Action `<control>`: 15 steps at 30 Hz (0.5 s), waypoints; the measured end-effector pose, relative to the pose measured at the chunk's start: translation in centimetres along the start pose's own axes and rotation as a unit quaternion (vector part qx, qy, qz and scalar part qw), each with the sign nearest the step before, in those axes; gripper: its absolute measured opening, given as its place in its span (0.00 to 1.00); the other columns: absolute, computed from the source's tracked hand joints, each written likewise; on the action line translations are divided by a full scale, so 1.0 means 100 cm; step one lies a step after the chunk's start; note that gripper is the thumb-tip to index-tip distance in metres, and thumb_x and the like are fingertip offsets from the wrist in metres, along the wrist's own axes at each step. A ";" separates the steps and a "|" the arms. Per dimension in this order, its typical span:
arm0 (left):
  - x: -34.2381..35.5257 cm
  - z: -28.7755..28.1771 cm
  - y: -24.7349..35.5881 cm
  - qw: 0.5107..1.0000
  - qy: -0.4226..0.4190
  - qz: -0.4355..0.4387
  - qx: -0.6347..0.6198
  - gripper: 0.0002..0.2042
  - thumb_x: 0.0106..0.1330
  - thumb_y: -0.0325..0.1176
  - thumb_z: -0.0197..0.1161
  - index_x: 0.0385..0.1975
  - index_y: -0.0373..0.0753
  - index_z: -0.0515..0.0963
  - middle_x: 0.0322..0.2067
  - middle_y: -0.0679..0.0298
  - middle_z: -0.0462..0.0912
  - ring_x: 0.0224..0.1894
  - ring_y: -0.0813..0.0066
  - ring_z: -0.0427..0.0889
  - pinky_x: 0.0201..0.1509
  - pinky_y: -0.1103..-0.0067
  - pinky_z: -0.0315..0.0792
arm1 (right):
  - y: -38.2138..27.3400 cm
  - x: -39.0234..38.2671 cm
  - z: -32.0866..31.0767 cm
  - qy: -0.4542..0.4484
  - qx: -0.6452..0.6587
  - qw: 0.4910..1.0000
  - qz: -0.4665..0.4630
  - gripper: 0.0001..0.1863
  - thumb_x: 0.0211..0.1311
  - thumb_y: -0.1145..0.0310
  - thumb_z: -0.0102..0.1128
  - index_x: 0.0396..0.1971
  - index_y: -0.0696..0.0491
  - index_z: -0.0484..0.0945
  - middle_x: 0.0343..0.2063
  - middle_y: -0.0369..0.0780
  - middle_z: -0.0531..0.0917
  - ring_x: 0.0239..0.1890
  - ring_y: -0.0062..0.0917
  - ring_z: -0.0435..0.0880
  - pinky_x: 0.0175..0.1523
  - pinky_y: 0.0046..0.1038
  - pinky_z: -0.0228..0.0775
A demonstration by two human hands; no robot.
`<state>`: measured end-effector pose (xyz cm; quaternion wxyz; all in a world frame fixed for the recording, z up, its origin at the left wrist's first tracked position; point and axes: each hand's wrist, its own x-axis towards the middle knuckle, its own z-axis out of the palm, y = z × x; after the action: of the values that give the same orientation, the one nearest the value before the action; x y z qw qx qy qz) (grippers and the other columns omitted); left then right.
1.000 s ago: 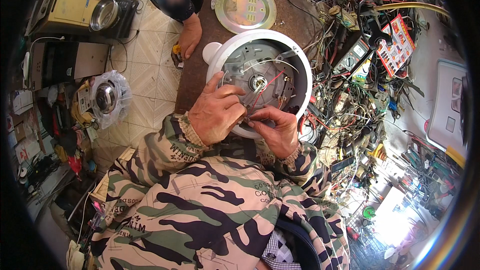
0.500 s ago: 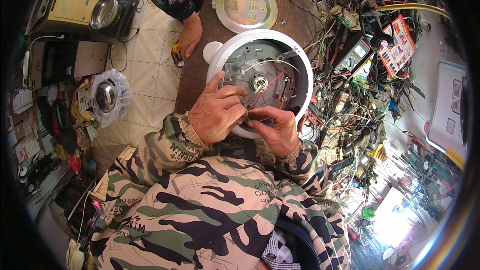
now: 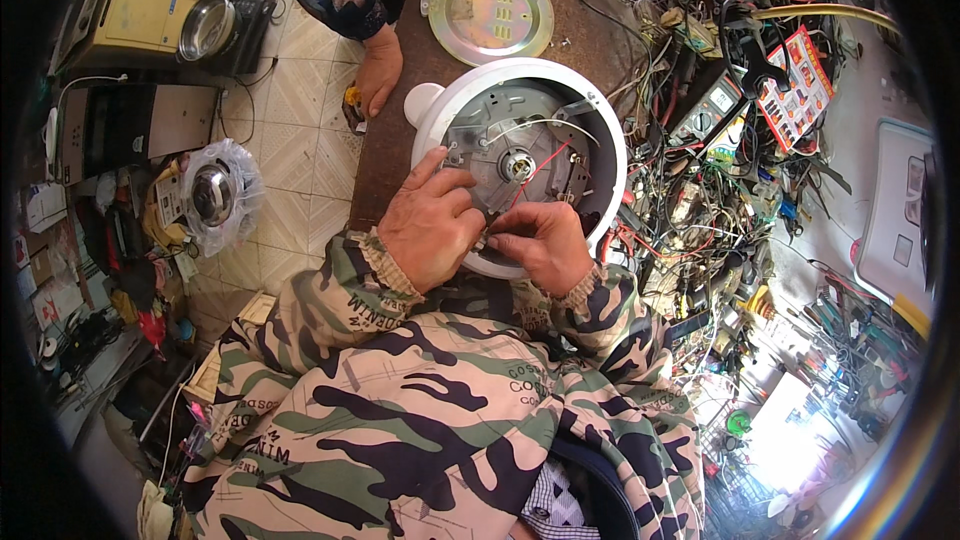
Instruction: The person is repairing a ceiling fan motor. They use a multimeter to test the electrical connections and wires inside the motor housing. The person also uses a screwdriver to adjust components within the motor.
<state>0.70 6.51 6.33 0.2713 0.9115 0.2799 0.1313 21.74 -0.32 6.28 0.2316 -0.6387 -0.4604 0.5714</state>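
Observation:
A round white appliance housing [image 3: 606, 110] sits open on the rusty brown bench [image 3: 380, 170], showing a grey metal base [image 3: 490, 110] with a central fitting, a white wire and a red wire. My left hand [image 3: 432, 222] rests at its lower-left rim, index finger along the edge and the others curled inward. My right hand [image 3: 543, 243] pinches at the lower inside of the housing beside my left fingertips; the small piece between the fingers is too hidden to name. A round gold-coloured metal plate [image 3: 485, 10] lies above the housing.
Another person's hand [image 3: 380, 70] rests at the bench's left edge. Tangled wires, a multimeter [image 3: 706, 115], a red printed sheet [image 3: 795, 90] and tools crowd the right. Appliances [image 3: 130, 10] and a bagged steel pot [image 3: 215, 195] stand at the left on or above the tiled floor.
My right hand has shifted slightly upward and left, its fingers more curled. My left hand has moved only slightly, fingers bending a little. The housing stays where it was.

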 end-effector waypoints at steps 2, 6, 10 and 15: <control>0.001 0.001 0.001 1.000 -0.009 -0.009 0.008 0.05 0.56 0.31 0.71 0.32 0.41 0.87 0.36 0.61 0.85 0.59 0.61 0.79 0.78 0.52 0.53 | 0.003 0.004 -0.003 -0.015 0.024 0.999 0.019 0.10 0.52 0.75 0.71 0.34 0.62 0.87 0.25 0.45 0.88 0.27 0.24 0.86 0.36 0.28 0.78; 0.001 -0.002 0.002 1.000 -0.017 -0.016 0.010 0.05 0.56 0.31 0.71 0.32 0.42 0.87 0.36 0.62 0.85 0.59 0.61 0.79 0.78 0.52 0.52 | -0.002 0.010 -0.006 -0.027 0.022 0.999 0.031 0.10 0.51 0.75 0.73 0.33 0.64 0.87 0.24 0.44 0.87 0.27 0.20 0.84 0.36 0.26 0.78; 0.003 -0.002 0.006 1.000 0.000 -0.015 -0.028 0.05 0.56 0.31 0.72 0.32 0.43 0.86 0.36 0.64 0.86 0.58 0.62 0.79 0.79 0.49 0.49 | 0.001 0.019 -0.012 -0.072 0.103 0.988 0.086 0.11 0.49 0.76 0.75 0.32 0.65 0.84 0.23 0.42 0.86 0.27 0.19 0.84 0.33 0.25 0.76; 0.003 0.004 0.004 0.999 0.015 -0.014 -0.047 0.06 0.55 0.32 0.74 0.32 0.44 0.87 0.34 0.68 0.86 0.56 0.66 0.81 0.78 0.49 0.48 | 0.009 0.019 -0.012 -0.069 0.089 0.991 0.078 0.12 0.49 0.75 0.76 0.30 0.64 0.81 0.22 0.40 0.85 0.26 0.19 0.83 0.29 0.25 0.74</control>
<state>1.26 6.22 6.23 0.3113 0.8917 0.2902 0.1541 23.04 1.14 4.82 0.2098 -0.6090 -0.3714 0.6687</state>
